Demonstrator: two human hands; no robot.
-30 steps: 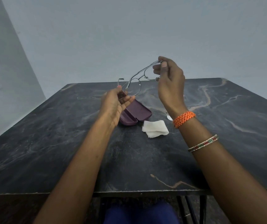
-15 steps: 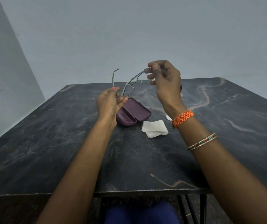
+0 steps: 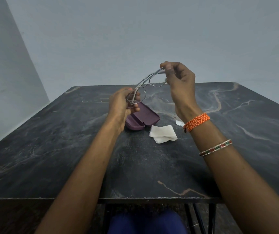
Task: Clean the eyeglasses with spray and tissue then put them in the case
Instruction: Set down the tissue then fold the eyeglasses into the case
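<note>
Both hands hold the glasses (image 3: pixel 145 85) in the air above the open case (image 3: pixel 145 118): left hand (image 3: pixel 121 105) pinches one end, right hand (image 3: pixel 180 80) the other. The tissue (image 3: pixel 163 135) lies just right of the case.

One pair of eyeglasses (image 3: pixel 145 85), with two lenses, is held up over the far middle of the surface (image 3: pixel 51 157). Two hands hold it: the left hand (image 3: pixel 120 107) and the right hand (image 3: pixel 181 81). One purple case (image 3: pixel 143 119) lies open near the middle of the surface. One folded white tissue (image 3: pixel 163 135) lies just beside it. The right forearm carries two bands: one orange woven wristband (image 3: pixel 197 122) and one beaded bangle (image 3: pixel 215 147). One clear round object (image 3: pixel 179 122) shows partly behind the right wrist; what it is cannot be told.
</note>
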